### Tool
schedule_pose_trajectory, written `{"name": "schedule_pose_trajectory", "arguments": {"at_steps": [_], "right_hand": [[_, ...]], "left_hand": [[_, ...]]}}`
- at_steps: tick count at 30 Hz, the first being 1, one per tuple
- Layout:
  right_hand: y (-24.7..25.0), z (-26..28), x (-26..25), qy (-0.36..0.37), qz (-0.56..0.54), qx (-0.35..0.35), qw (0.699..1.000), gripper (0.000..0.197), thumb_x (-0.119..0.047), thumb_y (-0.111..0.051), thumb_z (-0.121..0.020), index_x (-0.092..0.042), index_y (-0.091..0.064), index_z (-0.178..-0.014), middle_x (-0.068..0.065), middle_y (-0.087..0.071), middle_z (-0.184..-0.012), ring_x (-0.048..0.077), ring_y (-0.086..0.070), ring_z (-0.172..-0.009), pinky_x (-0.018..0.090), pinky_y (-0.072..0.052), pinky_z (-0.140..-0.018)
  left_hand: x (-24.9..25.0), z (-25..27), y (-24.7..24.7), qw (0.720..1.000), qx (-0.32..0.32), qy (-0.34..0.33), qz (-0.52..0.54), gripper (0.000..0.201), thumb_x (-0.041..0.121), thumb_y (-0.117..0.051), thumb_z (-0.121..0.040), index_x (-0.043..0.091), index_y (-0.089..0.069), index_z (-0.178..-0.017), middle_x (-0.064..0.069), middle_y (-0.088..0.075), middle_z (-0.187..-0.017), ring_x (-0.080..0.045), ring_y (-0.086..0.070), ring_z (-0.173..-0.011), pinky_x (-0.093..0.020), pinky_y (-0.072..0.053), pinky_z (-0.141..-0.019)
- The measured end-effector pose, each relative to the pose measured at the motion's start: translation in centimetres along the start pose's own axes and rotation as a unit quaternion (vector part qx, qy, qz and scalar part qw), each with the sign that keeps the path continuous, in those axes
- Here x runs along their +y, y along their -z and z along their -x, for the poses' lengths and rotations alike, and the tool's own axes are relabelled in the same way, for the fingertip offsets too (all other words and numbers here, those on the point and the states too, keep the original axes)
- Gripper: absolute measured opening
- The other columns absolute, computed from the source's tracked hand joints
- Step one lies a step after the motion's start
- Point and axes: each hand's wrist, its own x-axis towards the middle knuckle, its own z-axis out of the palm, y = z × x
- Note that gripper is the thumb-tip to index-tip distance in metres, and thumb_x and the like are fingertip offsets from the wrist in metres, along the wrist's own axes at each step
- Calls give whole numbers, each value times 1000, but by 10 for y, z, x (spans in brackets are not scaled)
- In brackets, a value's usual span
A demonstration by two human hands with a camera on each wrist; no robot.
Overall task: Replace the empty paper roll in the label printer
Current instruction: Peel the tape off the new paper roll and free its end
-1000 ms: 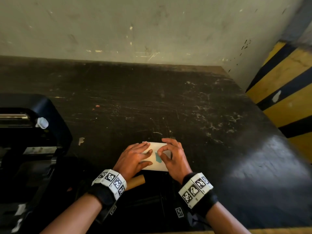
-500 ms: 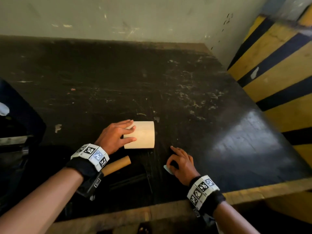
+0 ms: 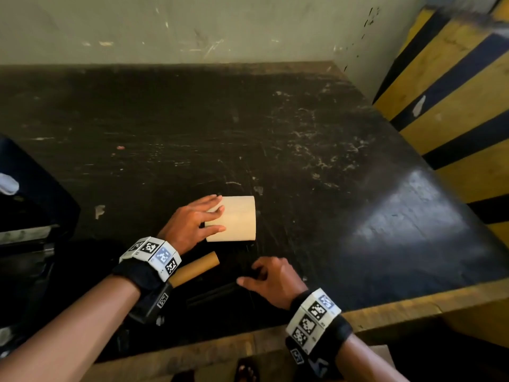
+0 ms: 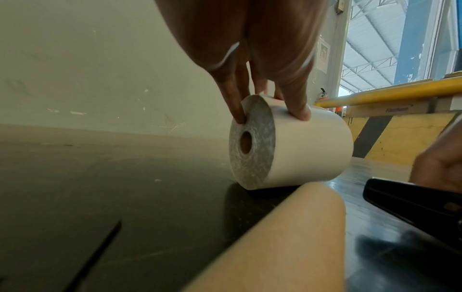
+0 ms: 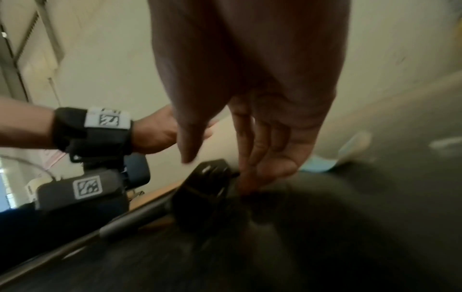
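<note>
Looking down from the head view, I have my left hand (image 3: 192, 224) draped over the near-left end of the new label roll (image 3: 234, 219), which lies on its side on the dark workbench (image 3: 303, 150). Its long axis runs roughly left to right across my body, so the open core (image 4: 246, 145) faces left, toward the label printer (image 3: 30, 230) at the left edge of the frame. In the left wrist view my fingers (image 4: 300, 112) curl over the top of the roll while another digit presses the flat end face, so I count that as a grasp, with the roll resting on the bench rather than lifted. My right hand (image 3: 275, 282) sits nearer me and to the right of the roll, apart from it, its fingers bent down onto a black spindle piece (image 5: 202, 189) lying on the bench. The right wrist view is blurred, and I cannot tell whether the fingers have closed round that piece or only touch it. The empty cardboard core (image 3: 197, 268) lies between my two wrists, just beside the left one, angled away to the right. As I judge it, the coming move turns on this: the roll's hole points left, the spindle lies to the right and nearer me, so one or the other must be turned before they line up. The left hand is the one on the roll and closer to the printer.
</note>
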Motion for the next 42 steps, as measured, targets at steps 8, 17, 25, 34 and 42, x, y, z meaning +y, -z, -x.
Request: {"name": "schedule_pose_trajectory", "arguments": {"at_steps": [8,17,25,34,42], "right_hand": [[10,17,9,18,-141,12,990,19,-29,-76,-77,-17,-67,-89,-2,-66,-73,4,-58,-58,20,-50,-58],[62,38,49,-52,-212,209,953,11,-21,-69,-84,-10,-68,-86,6,-71,-71,4,-62,-49,15,-50,-47],[51,18,52,-83,-173,266,944,11,-24,-70,-83,-14,-66,-78,7,-70,-72,19,-66,-62,36,-58,-63],[51,12,45,-51,-155,230,959,14,-26,-71,-81,-17,-60,-84,4,-69,-77,17,-67,-69,32,-57,-63],[61,-16,20,-26,-87,198,976,12,-25,-68,-83,-16,-63,-88,3,-66,-83,19,-64,-77,31,-52,-67]], "left_hand": [[-11,3,20,994,-70,-83,-31,46,23,-72,-76,9,-59,-118,8,-41,-136,-2,-30,-133,-29,-28,-111],[-19,-1,25,986,-84,-136,-47,48,30,-70,-77,7,-59,-117,4,-44,-136,17,-19,-131,-11,-20,-110],[-17,2,25,988,-75,-123,-48,47,20,-74,-74,10,-59,-117,3,-44,-137,-3,-33,-131,-26,-29,-109],[-19,0,18,996,-60,-64,3,45,16,-75,-73,9,-61,-115,10,-42,-136,22,-21,-126,-34,-29,-110],[-19,-3,16,998,-37,-44,29,46,17,-76,-72,13,-62,-116,18,-42,-130,2,-26,-133,-41,-27,-109]]}}
